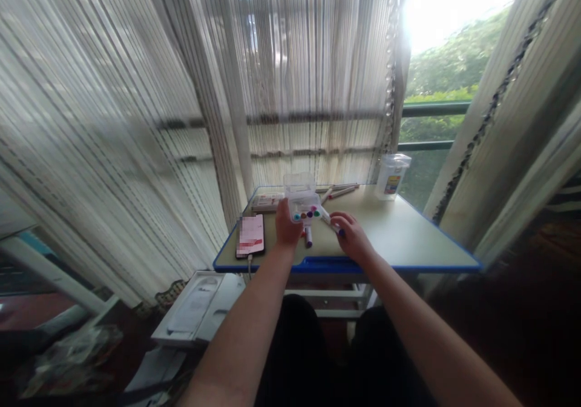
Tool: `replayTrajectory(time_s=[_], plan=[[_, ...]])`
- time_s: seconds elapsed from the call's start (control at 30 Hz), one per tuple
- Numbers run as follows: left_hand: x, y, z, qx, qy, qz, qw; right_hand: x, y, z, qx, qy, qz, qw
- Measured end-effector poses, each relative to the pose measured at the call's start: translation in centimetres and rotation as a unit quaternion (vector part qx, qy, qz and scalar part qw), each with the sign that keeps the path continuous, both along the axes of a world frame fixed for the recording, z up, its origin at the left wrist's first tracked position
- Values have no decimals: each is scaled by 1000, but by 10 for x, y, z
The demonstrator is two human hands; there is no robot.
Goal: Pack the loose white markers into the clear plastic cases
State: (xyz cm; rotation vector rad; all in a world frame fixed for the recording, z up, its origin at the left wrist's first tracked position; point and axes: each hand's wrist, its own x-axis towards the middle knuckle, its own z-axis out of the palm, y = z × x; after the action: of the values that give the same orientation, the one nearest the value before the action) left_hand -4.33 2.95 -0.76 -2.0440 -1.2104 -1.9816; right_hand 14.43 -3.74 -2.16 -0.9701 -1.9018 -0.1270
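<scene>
My left hand [289,225] is closed around the left side of a clear plastic marker box [303,203], whose lid is tipped up at the back. Several markers stand in the box, their coloured ends facing me. In my right hand [351,234] is a white marker [330,219] with a dark blue or purple end; its far end reaches the box's right side. On the table just below the box lies another marker [308,237] with a purple end. Several loose markers [342,191] lie behind the box, one with a red end.
A phone [250,235] with a cable lies at the table's [408,237] left. Behind it is a flat pale box [267,202]. A clear lidded container [392,177] stands at the back right. Curtains hang behind, and an open white box [200,304] sits low at left.
</scene>
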Motion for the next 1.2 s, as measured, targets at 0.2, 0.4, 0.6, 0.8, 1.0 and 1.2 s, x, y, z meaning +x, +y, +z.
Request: replayTrajectory(time_s=[0.2,0.4,0.6,0.8,1.0,1.2], plan=[[0,0,1,5,6,3,1000,1,-4,0,16,97,-3,995],[0,2,-1,2,-6,1,1000,3,-4,0,18,170,-9,985],[1,-1,1,-4,-8,-2,1000,-1,-7,1,22,167,-42,985],[0,-3,1,-9,-9,-3,1000,-4,-16,7,33,146,-59,987],[-1,-1,-3,-5,7,8,1000,-6,-23,10,109,120,-50,986],[-1,-1,0,20,11,-7,1000,-8,-21,-4,149,-36,-41,987]])
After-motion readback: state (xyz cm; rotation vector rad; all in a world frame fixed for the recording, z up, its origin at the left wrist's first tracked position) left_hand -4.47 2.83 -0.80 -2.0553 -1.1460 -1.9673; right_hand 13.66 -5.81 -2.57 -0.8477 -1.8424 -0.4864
